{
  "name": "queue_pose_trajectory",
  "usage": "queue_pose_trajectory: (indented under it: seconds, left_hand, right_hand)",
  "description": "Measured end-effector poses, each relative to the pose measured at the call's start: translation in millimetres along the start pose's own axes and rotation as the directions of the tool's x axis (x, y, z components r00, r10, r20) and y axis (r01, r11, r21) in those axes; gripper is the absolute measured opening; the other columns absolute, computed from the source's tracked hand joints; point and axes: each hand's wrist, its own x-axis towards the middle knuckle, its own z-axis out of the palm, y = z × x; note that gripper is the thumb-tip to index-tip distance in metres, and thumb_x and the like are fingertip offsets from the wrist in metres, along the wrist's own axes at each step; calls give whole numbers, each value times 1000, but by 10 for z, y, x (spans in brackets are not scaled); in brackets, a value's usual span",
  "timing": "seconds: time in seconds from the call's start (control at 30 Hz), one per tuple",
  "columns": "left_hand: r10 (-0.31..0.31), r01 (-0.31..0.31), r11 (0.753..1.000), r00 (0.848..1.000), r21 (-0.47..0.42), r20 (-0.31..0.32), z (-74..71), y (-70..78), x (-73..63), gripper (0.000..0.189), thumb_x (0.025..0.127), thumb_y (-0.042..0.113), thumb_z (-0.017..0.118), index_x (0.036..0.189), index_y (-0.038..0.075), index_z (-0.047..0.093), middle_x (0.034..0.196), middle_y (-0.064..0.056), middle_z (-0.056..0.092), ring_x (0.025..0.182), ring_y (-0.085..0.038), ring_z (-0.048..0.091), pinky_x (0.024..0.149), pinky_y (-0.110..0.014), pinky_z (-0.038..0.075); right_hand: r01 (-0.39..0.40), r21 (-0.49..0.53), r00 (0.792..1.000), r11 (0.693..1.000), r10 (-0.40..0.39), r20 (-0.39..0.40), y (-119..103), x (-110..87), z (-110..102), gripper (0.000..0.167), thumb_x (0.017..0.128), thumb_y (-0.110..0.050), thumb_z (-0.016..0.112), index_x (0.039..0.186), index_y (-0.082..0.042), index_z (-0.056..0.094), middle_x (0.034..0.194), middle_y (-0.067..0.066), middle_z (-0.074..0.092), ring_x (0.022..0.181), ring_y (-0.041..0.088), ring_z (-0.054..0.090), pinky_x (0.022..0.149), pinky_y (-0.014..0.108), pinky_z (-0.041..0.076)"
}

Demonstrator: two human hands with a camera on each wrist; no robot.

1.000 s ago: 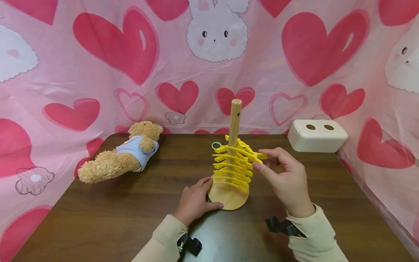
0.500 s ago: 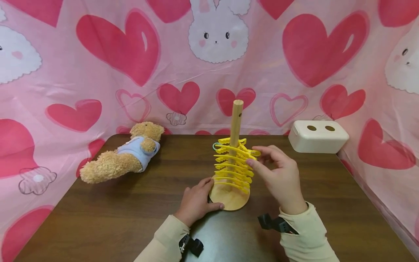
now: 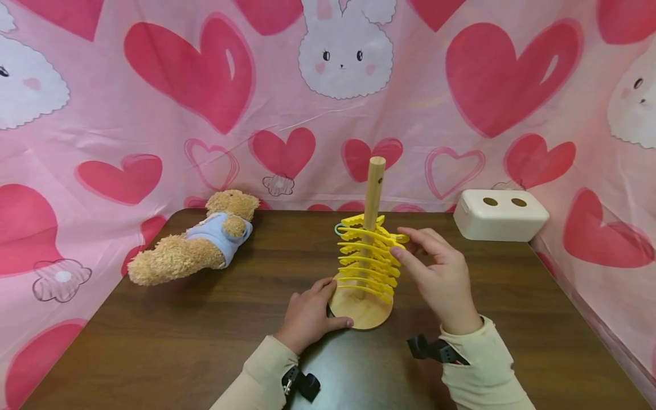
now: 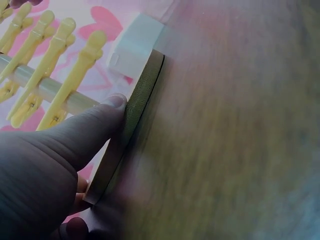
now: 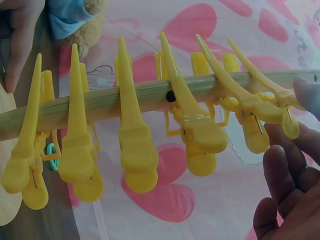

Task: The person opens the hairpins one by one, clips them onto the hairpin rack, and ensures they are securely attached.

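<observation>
Left hand (image 3: 307,314) grips stand base (image 3: 361,312), mid-table. Right hand (image 3: 438,277) pinches top yellow clip (image 3: 396,238) on peg (image 3: 373,193); clips stacked below.

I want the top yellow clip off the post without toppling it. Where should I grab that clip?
Pinch the top yellow clip by its handle tails, coming from the right, where they stick out toward the right hand; its jaws face the wooden post.
</observation>
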Motion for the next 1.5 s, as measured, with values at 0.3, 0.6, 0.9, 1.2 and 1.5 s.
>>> queue_pose_trajectory:
  seconds: [0.3,0.6,0.9,1.2,1.5]
  left_hand:
    - [2,-2,1000,1000,4,-12,-4,4,-6,93,77,67,75,149,13,50,152,-5,47,127,-32,56,96,-57,38]
    - [10,-10,1000,1000,20,-13,2,7,-6,93,77,67,75,149,14,50,152,-5,47,126,-31,56,95,-56,39]
    - [11,-11,1000,1000,13,-17,-1,4,-7,93,77,67,75,149,14,50,151,-6,48,125,-31,56,93,-53,39]
    - [-1,1,1000,1000,6,-17,3,11,-9,93,76,67,76,148,14,51,151,-5,48,127,-31,56,95,-55,39]
    - [0,1,1000,1000,4,-32,18,-1,-2,93,76,67,76,148,13,51,150,-5,49,127,-30,56,96,-57,38]
  right_hand:
    - [12,-47,1000,999,-11,17,25,7,-22,29,88,-17,79,116,-11,75,91,-3,61,84,12,52,54,22,42]
    - [5,-25,1000,1000,-5,15,9,1,-34,31,89,-17,78,120,-11,74,92,-3,60,86,16,53,61,20,44]
    - [-21,-20,1000,1000,21,2,12,-6,-25,36,90,-18,78,125,-16,72,97,-4,64,91,13,55,71,16,47]
    - [-61,-12,998,998,61,12,13,-15,-25,39,90,-21,77,128,-17,70,103,-1,67,96,13,55,74,17,47]
    - [-67,35,997,997,66,31,6,-12,-46,44,89,-18,79,131,-19,68,108,1,67,99,14,56,80,18,46]
